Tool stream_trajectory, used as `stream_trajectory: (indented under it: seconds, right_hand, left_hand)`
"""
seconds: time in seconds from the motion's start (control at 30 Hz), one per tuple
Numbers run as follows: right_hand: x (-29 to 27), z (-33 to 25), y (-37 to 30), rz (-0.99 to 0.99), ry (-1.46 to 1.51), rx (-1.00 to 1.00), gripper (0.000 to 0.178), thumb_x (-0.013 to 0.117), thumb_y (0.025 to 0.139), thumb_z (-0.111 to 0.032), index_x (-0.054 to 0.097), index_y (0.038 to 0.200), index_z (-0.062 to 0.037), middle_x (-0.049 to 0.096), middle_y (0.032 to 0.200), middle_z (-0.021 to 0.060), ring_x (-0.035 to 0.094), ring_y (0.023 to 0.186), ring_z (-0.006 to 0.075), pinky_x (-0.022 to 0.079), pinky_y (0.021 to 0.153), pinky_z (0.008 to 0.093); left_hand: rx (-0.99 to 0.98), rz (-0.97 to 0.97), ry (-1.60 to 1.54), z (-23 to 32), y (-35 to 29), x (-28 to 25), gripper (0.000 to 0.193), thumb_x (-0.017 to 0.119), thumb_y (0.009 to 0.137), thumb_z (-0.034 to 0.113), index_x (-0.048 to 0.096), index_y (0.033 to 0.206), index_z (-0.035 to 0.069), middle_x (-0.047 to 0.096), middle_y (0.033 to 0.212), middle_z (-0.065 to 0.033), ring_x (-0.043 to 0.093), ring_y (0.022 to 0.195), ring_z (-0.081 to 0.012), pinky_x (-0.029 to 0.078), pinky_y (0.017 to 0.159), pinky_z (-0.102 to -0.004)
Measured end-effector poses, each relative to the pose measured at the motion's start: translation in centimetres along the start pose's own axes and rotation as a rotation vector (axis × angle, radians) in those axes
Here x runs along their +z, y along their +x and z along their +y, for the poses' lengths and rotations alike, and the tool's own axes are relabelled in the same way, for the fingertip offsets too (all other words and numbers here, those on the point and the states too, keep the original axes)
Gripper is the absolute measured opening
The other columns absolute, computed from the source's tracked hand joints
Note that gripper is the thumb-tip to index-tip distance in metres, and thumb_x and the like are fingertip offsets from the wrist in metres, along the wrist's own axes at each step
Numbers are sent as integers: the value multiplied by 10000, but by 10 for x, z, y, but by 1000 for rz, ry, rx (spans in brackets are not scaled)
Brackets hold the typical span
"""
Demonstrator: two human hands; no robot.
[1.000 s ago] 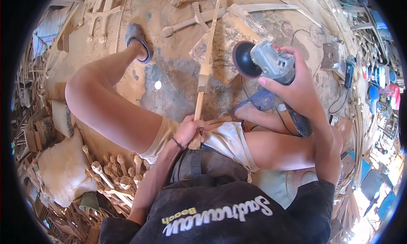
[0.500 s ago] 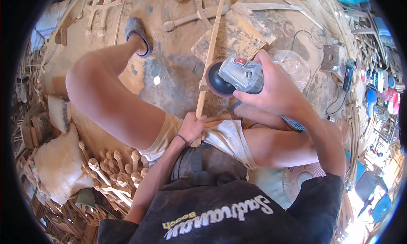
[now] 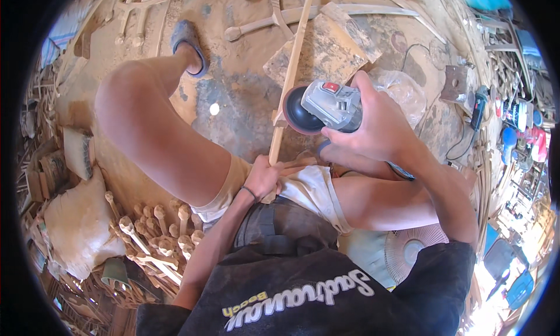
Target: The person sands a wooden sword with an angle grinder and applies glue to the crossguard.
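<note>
My left hand (image 3: 262, 178) is closed round the grip of a pale wooden sword (image 3: 296, 53), close to my lap. The blade slants up and away, past a short crossguard (image 3: 280, 119). In my right hand (image 3: 382, 123) is a grey angle grinder (image 3: 335, 102) with a dark round sanding disc (image 3: 296, 111). The disc's left edge sits right by the sword near the crossguard; whether it touches, I cannot tell. The fingers under the grinder are partly hidden.
A dusty block (image 3: 324, 47) lies on the floor beneath the blade, beside another curved wooden sword (image 3: 256, 25). Several wooden hilts (image 3: 166, 225) are bundled at lower left. At right are a clear plastic bag (image 3: 402, 94), a corded tool (image 3: 479, 108) and a fan (image 3: 411, 251).
The sword seems turned slightly about its length, showing more of the crossguard's left side. Both hands and the grinder stay almost where they were.
</note>
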State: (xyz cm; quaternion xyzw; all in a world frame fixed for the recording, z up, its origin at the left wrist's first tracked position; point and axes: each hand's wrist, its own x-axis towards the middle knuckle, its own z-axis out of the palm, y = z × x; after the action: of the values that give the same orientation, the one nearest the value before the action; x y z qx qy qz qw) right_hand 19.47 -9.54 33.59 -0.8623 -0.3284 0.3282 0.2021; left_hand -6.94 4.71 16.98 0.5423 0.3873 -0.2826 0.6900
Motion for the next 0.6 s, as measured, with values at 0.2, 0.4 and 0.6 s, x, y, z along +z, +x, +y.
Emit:
stream_trajectory:
  seconds: [0.2,0.4,0.6]
  right_hand:
    - [0,2,1,2,-3,43,714,961,763,-345,520,1196,12,750,926,269,767,884,465,588,776,516]
    - [-6,9,2,47,-28,28,760,938,767,-414,506,1205,32,747,883,291,767,858,490,602,762,548]
    - [-8,21,0,103,-26,6,767,932,777,-423,514,1226,37,751,897,296,771,866,490,604,774,549]
  left_hand:
    - [23,22,-21,-7,5,1,358,569,1041,134,642,847,-157,610,573,-116,661,453,-219,469,429,-404]
    - [5,27,-3,1,-2,3,338,570,1056,140,619,857,-130,610,595,-107,648,447,-213,462,427,-402]
    - [2,53,-24,6,-2,7,303,603,1029,133,564,779,-34,596,617,-65,653,450,-202,441,411,-381]
